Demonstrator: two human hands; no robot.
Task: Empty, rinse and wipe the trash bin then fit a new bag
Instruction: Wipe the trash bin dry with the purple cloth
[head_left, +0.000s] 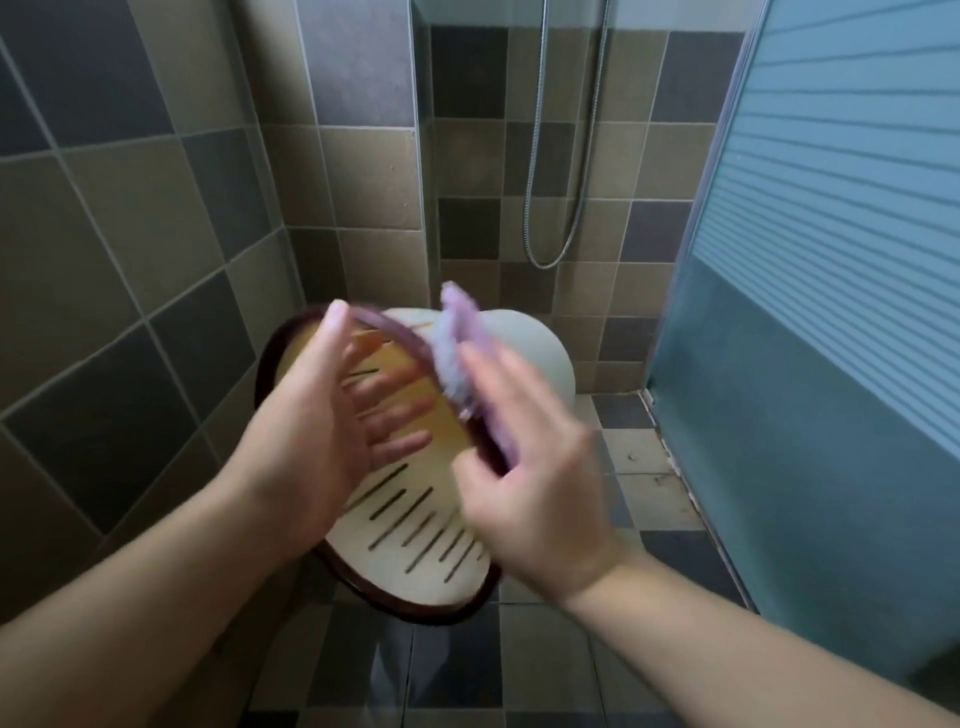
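Checkered tile floor, white toilet standing on it

Dim, even light; motion-blurred hands

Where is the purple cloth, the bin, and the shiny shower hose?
purple cloth (457, 358): head view, on its fluffy middle, above the right hand.
bin (415, 525): head view, on its slotted cream side wall.
shower hose (537, 156): head view, on the left hanging strand against the tiled wall.
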